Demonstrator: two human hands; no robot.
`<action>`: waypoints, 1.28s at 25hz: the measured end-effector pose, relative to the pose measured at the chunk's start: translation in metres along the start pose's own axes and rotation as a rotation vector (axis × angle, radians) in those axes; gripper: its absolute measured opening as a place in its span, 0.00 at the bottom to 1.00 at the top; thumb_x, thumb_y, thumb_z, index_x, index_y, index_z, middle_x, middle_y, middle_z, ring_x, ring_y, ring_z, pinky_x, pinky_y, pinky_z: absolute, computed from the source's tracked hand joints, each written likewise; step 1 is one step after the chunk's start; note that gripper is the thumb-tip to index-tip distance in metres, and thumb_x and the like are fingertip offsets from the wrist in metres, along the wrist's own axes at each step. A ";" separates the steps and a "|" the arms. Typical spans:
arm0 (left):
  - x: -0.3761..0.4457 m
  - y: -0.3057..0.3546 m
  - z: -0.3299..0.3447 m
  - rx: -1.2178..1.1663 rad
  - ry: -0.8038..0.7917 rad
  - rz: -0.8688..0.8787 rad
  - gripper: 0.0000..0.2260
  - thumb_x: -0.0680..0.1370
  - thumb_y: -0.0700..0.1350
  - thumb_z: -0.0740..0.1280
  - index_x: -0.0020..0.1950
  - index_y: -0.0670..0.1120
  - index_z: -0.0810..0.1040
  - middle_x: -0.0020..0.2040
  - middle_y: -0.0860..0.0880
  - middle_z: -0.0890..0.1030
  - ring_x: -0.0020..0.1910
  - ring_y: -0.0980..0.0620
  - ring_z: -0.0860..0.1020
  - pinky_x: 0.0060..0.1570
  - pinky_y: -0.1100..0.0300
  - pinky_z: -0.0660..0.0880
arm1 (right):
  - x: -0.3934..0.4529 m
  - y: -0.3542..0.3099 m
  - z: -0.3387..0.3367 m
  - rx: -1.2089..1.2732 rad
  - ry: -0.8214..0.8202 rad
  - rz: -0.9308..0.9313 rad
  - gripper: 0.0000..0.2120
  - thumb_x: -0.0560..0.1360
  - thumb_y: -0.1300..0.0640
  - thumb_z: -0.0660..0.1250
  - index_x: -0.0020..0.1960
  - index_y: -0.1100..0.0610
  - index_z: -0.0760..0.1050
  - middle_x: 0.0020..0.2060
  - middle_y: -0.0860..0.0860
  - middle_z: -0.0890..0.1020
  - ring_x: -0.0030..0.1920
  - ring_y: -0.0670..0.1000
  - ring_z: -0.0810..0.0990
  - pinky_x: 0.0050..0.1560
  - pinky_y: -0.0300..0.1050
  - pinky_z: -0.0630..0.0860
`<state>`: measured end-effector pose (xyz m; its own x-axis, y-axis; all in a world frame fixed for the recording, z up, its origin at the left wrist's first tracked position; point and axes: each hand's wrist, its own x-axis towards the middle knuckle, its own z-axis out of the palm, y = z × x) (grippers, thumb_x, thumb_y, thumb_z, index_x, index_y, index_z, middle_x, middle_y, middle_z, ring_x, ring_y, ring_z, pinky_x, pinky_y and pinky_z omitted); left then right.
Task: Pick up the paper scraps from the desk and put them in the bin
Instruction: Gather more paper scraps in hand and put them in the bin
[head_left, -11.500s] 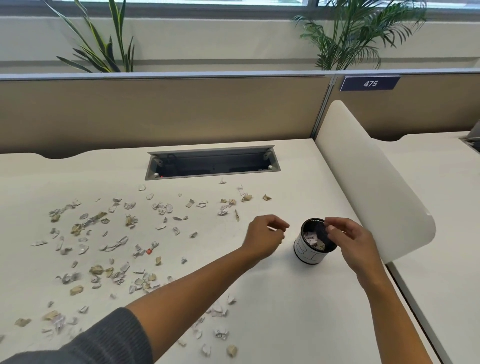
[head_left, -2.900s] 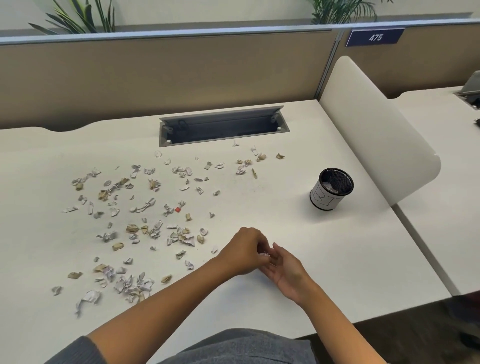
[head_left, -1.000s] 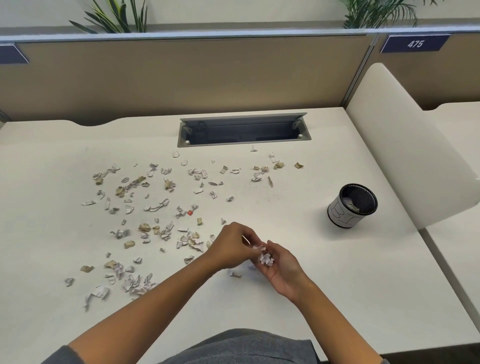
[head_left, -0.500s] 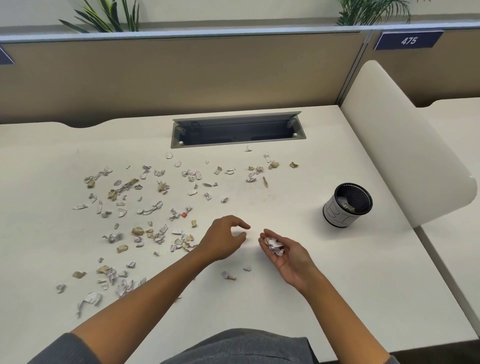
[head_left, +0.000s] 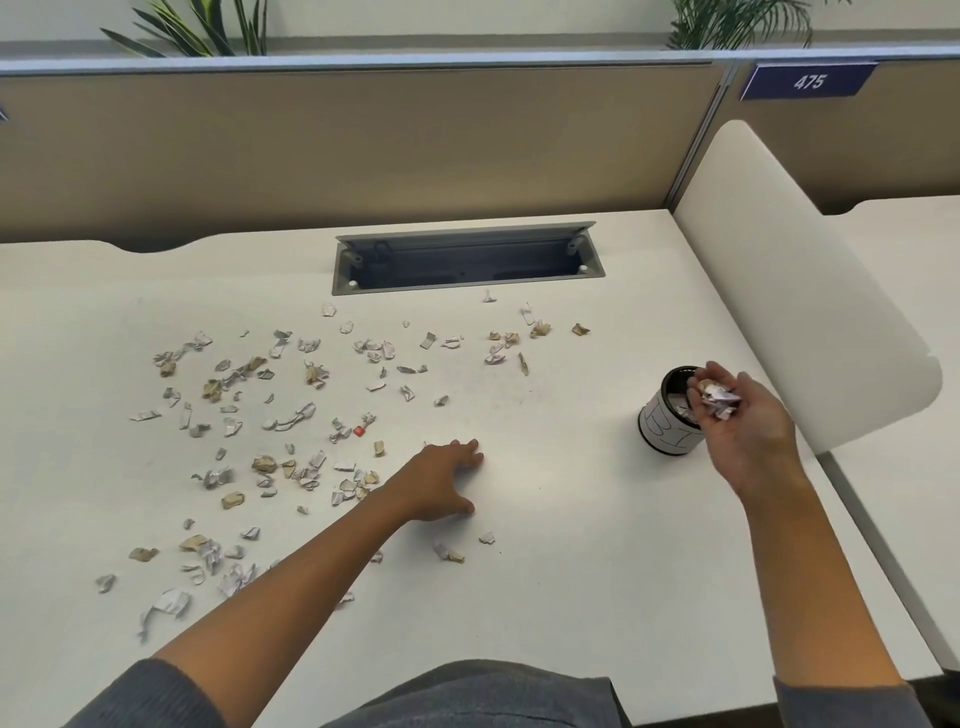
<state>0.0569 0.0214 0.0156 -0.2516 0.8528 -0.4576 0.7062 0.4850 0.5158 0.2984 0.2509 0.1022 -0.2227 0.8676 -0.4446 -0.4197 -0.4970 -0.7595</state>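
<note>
Left hand (head_left: 441, 480): fingers spread, flat on counter (head_left: 571, 571), grasping nothing. Loose paper scraps (head_left: 291, 415): strewn from 9 to 12 o'clock of left hand; few at 6 o'clock. Right hand (head_left: 737, 415): cupped, clenched round wad of scraps (head_left: 719, 400), above bin (head_left: 662, 426) rim. Bin: upright at 3 o'clock of left hand. Cable tray (head_left: 467, 257): far, 12 o'clock.

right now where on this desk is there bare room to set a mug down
Bare patches: between the left hand and the bin; the near right part of the desk, below the right hand; the far left corner. It is crowded with paper scraps across the left and middle, up to the cable tray.
</note>
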 end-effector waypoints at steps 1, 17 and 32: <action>0.000 -0.001 -0.001 -0.001 -0.006 -0.002 0.35 0.72 0.48 0.73 0.77 0.51 0.63 0.78 0.55 0.59 0.77 0.53 0.58 0.75 0.55 0.58 | 0.006 -0.002 -0.001 -0.066 0.020 -0.036 0.13 0.84 0.59 0.56 0.49 0.61 0.77 0.45 0.53 0.80 0.47 0.49 0.80 0.55 0.40 0.79; -0.004 -0.013 -0.005 -0.055 -0.032 0.048 0.30 0.74 0.36 0.63 0.75 0.52 0.67 0.77 0.59 0.61 0.77 0.57 0.59 0.75 0.58 0.58 | 0.000 0.017 0.003 -0.628 -0.095 -0.395 0.11 0.81 0.60 0.60 0.55 0.56 0.81 0.49 0.48 0.84 0.49 0.44 0.80 0.55 0.35 0.76; -0.067 -0.024 0.037 -0.030 0.176 0.243 0.19 0.72 0.54 0.71 0.62 0.52 0.77 0.53 0.57 0.71 0.51 0.60 0.70 0.53 0.64 0.71 | -0.088 0.185 -0.015 -1.463 -0.830 -0.239 0.11 0.74 0.54 0.72 0.56 0.49 0.77 0.50 0.42 0.75 0.49 0.42 0.77 0.52 0.36 0.76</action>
<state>0.0812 -0.0548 0.0073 -0.1899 0.9639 -0.1869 0.7403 0.2656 0.6176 0.2534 0.0822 -0.0063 -0.8450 0.4591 -0.2742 0.4869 0.4488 -0.7493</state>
